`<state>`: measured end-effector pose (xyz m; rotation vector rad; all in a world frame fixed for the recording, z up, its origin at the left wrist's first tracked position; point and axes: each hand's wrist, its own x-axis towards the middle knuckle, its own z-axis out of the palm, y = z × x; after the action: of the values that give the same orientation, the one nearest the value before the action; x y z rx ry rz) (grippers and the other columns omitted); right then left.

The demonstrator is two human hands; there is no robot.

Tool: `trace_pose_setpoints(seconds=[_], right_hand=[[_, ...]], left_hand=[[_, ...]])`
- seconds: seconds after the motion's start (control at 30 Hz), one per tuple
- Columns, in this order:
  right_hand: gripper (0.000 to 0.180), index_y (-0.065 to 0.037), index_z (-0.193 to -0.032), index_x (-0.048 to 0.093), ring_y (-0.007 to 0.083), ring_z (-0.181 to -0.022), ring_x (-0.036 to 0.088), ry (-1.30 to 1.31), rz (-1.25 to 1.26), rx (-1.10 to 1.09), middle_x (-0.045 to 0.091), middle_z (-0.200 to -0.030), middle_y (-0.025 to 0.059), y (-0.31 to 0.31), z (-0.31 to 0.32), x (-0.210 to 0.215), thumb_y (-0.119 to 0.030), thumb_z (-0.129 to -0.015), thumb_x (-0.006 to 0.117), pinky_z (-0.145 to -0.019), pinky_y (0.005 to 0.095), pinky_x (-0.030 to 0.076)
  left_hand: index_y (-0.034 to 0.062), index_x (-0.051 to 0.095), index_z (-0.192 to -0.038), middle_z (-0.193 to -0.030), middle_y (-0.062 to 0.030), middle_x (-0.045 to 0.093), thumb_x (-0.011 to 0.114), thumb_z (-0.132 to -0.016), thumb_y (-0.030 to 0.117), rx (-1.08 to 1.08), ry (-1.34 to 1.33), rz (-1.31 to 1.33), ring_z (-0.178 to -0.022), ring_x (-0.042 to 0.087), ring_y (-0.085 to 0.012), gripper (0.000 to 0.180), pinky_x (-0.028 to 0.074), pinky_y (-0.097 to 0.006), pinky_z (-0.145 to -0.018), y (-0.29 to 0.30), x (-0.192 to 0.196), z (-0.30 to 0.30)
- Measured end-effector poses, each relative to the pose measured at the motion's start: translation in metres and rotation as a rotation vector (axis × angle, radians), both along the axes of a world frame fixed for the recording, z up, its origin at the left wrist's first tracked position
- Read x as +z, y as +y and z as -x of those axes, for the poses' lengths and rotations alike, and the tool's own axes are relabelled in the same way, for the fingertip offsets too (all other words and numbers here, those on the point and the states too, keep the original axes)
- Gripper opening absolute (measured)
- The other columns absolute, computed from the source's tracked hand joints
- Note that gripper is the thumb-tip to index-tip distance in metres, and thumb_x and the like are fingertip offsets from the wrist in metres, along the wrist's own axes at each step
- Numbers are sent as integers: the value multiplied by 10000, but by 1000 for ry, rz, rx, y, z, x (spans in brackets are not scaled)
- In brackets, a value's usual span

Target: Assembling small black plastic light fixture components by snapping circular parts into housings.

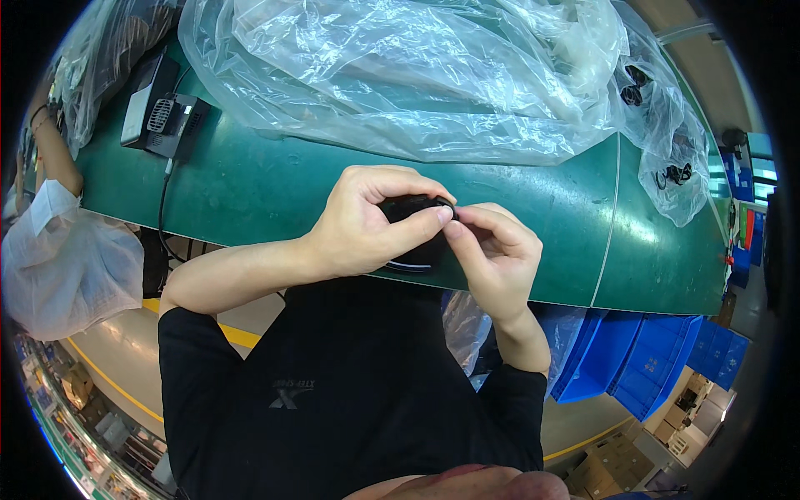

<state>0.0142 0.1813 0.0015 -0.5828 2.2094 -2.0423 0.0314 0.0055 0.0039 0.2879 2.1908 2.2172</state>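
Close to the near edge of the green table (275, 179), my left hand (367, 221) is closed around a dark, rounded object (408, 205) of a kind I cannot make out. Its thumb and fingertips press on the object's right end. My right hand (500, 254) meets it there, thumb and forefinger pinched together at that same end; whatever is between those fingertips is too small or hidden to name. Most of the dark object lies behind my left fingers and thumb. A light curved line shows on a dark surface just below my left thumb.
Large clear plastic bags (433, 92) cover the table's far side. Another clear bag (667, 150) with small black parts lies at right. A black device (171, 121) with a cable stands at left, near a co-worker's arm (58, 150). Blue bins (633, 358) sit below the right edge.
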Motion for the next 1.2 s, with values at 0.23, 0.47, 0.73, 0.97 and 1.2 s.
trace_pose_setpoints(seconds=[0.23,0.47,0.73,0.97,1.2], right_hand=[[86,69,-858,636,93,-679,576,-147,-6,30,627,-783,90,-2,-1,1,21,-789,656,-593,196,456],[96,67,-878,634,106,-727,581,-100,98,43,618,-835,102,-2,2,1,32,-790,647,-630,203,463],[94,70,-868,636,110,-714,584,-36,56,33,628,-799,101,-5,-4,-3,52,-777,650,-623,206,458],[83,67,-870,636,100,-718,577,-126,58,24,621,-806,92,-4,1,3,42,-791,641,-622,206,453],[172,23,-871,666,188,-703,620,282,-296,-96,628,-782,112,7,15,21,10,-704,705,-627,260,485]], left_hand=[[-37,670,-848,-754,-58,637,635,-787,30,30,-73,-15,-681,549,-75,97,420,-205,-606,-2,-1,-1],[-42,669,-894,-773,-64,640,629,-791,21,26,-127,-179,-701,550,-71,127,426,-206,-612,3,-2,-2],[-46,668,-884,-749,-67,627,616,-794,20,-54,-2,82,-695,548,-73,123,420,-209,-610,-8,2,-1],[-42,650,-945,-841,-53,630,582,-834,15,-38,-192,-192,-759,568,-84,143,455,-215,-698,-1,-4,-3],[-59,544,-1163,-1005,-73,627,570,-867,26,-144,-287,-246,-899,575,-82,309,471,-219,-800,2,-2,-4]])
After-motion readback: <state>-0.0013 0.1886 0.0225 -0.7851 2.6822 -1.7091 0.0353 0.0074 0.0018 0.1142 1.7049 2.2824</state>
